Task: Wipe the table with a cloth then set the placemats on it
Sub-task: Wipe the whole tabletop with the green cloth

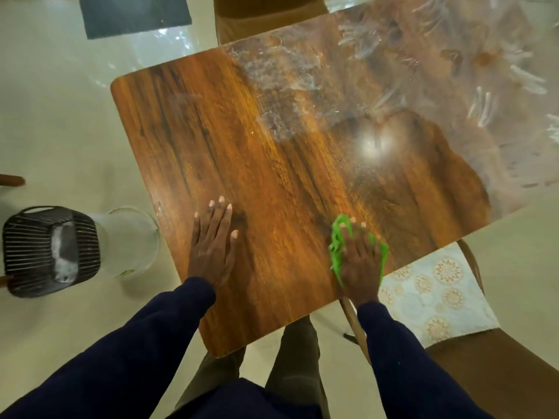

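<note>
A glossy brown wooden table fills the middle of the head view. White smears and streaks cover its far right part. My right hand lies flat with straight fingers on a bright green cloth, pressing it onto the table near the front right edge. My left hand rests flat on the bare wood near the front left, fingers spread. A pale patterned placemat lies on a chair seat to the right of the table.
A brown chair stands at the lower right, and another chair at the table's far side. On the pale floor to the left sit a dark slatted basket and a clear round container. A dark mat lies far left.
</note>
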Motion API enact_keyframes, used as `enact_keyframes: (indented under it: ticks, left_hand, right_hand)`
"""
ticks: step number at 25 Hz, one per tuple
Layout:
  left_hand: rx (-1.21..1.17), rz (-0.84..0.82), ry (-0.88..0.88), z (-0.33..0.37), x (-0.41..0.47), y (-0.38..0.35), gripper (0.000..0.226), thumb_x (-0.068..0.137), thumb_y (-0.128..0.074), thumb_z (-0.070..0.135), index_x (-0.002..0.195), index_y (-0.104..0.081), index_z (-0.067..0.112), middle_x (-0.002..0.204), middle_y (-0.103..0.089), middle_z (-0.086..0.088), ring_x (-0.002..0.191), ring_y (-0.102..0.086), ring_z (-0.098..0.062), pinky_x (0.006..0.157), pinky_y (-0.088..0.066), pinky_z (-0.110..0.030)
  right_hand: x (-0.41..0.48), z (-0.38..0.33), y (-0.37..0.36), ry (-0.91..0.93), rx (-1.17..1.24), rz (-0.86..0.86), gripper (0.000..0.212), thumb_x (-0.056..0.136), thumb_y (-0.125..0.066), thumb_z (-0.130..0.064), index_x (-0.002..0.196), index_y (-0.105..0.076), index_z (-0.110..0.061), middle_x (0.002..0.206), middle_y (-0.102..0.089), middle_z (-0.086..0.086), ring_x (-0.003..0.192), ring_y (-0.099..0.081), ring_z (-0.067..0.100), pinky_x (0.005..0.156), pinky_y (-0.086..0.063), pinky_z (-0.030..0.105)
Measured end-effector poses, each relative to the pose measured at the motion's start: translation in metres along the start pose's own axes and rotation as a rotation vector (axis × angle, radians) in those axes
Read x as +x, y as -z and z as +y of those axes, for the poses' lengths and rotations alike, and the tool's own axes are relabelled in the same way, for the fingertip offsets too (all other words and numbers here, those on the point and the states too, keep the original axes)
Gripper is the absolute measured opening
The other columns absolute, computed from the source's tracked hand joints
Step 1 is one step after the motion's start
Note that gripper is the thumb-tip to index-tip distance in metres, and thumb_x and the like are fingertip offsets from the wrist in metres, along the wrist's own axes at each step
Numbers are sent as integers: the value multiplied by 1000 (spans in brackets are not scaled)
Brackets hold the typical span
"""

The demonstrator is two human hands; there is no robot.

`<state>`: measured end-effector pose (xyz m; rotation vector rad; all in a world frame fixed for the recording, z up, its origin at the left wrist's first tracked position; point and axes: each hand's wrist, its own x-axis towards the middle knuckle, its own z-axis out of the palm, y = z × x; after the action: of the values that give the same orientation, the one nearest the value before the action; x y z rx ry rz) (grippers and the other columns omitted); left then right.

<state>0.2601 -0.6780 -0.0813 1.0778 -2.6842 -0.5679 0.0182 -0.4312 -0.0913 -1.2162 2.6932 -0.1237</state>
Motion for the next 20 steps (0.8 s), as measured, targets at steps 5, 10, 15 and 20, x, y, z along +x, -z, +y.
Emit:
enact_keyframes:
  ticks: [5, 10, 15, 20]
  left_hand:
    - [32, -27, -55, 5, 0, -1, 57, 114, -26, 34, 165, -28, 8, 175, -17, -11, 163, -11, -28, 132, -7, -53]
    - [15, -107, -150, 19, -10, -1, 57, 114, -26, 33, 166, -23, 10, 176, -13, -9, 164, -8, -26, 132, -8, -54]
    - [-34, -157, -288, 45, -25, -5, 59, 113, -24, 37, 166, -25, 10, 176, -15, -10, 164, -9, -26, 132, -6, -52]
    - [-22, -176, -404, 78, -38, -5, 59, 111, -28, 35, 163, -31, 7, 174, -21, -14, 162, -16, -30, 132, -9, -54]
  right_hand:
    - [67, -30, 12, -191, 117, 54, 69, 110, 1, -47, 166, -26, -19, 174, -17, 10, 162, -11, 35, 128, -10, 64]
    - [-25, -76, -22, 206, 69, -59, 74, 106, -53, -44, 168, -16, -28, 176, -11, 5, 163, -3, 30, 129, -6, 61]
    - [-95, -33, -5, 85, 155, -137, 110, 88, -86, -25, 168, -10, -32, 177, -5, 1, 163, 2, 25, 129, -3, 56]
    - [-116, -26, 32, -99, 265, 20, 101, 86, -84, -11, 166, -22, -21, 174, -18, 8, 161, -14, 33, 125, -23, 62]
